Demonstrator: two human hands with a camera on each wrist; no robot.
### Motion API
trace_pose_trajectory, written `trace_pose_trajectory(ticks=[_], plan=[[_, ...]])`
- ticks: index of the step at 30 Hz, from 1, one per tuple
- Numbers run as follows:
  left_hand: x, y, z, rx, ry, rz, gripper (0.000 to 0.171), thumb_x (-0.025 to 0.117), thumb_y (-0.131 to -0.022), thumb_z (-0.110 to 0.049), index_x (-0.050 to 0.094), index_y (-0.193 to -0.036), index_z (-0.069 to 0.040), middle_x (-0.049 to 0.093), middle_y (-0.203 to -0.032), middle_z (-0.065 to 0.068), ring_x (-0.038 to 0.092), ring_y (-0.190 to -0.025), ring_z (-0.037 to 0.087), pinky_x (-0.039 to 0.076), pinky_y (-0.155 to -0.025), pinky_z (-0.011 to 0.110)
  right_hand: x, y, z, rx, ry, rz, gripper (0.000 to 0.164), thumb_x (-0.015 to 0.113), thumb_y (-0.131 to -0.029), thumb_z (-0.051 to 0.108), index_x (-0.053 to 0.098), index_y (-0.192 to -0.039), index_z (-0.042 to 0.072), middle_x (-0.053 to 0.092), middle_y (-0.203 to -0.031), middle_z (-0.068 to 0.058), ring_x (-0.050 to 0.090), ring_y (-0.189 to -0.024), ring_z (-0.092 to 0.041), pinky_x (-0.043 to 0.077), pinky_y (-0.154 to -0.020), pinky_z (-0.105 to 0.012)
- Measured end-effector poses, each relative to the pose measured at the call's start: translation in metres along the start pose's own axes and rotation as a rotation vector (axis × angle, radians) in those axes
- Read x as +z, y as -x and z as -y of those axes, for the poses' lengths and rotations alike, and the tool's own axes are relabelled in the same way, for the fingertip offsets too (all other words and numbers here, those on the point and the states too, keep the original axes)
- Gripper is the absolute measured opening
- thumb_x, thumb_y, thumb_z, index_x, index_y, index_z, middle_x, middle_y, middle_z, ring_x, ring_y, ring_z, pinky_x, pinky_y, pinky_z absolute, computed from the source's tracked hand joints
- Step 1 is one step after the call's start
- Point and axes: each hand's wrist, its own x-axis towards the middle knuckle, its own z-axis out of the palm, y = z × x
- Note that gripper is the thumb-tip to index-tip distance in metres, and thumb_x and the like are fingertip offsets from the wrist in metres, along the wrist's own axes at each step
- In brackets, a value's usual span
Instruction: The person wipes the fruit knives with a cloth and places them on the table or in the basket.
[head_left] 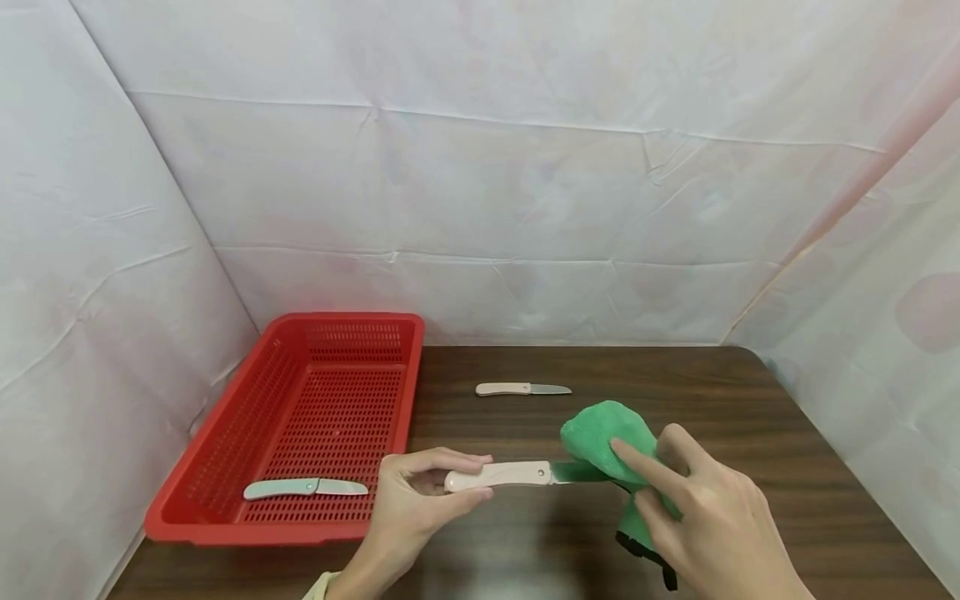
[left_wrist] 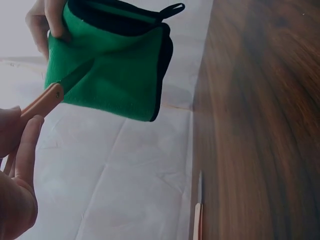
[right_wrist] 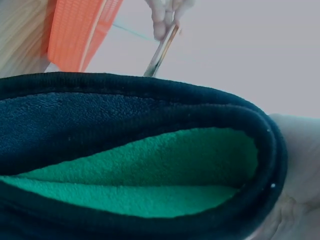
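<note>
My left hand [head_left: 408, 496] pinches the pale pink handle of an unfolded folding knife [head_left: 512, 474], whose blade points right. A green cloth [head_left: 609, 435] with black edging is gripped in my right hand [head_left: 708, 510], its index finger lying along the fabric. The cloth hangs against the blade and covers the tip in the head view. In the left wrist view the blade [left_wrist: 77, 75] lies over the folded cloth [left_wrist: 120, 75]. Cloth folds [right_wrist: 150, 155] fill most of the right wrist view, where the right hand's fingers are largely hidden.
A red perforated basket [head_left: 285, 533] stands at the left with an unfolded pale green-handled knife [head_left: 288, 488] in its front. Another pink-handled knife [head_left: 517, 389] lies unfolded on the dark wooden table [head_left: 750, 417] behind my hands. White sheeting [head_left: 510, 183] encloses the back and sides.
</note>
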Motion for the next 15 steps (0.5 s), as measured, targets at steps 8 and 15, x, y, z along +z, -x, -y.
trace_pose_trajectory(ticks=[8, 15], plan=[[0.006, -0.002, 0.003, 0.015, -0.026, 0.003, 0.024, 0.074, -0.062, 0.008, 0.065, -0.085, 0.009, 0.065, -0.087, 0.019, 0.063, -0.072, 0.028, 0.051, -0.05, 0.027, 0.007, -0.003, 0.013, -0.043, -0.003, 0.036, 0.047, 0.023, -0.089, 0.028, 0.068, -0.093, 0.017, 0.041, -0.077, 0.004, 0.025, -0.052, 0.0, 0.02, -0.04, -0.01], [0.008, -0.002, 0.002, 0.045, -0.001, -0.005, 0.022, 0.074, -0.062, 0.009, 0.065, -0.082, 0.009, 0.065, -0.085, 0.02, 0.063, -0.076, 0.032, 0.051, -0.049, 0.028, 0.015, 0.001, 0.017, -0.089, 0.045, 0.063, 0.049, 0.018, -0.087, 0.026, 0.066, -0.089, 0.021, 0.038, -0.077, 0.003, 0.022, -0.052, -0.001, 0.019, -0.038, -0.011]])
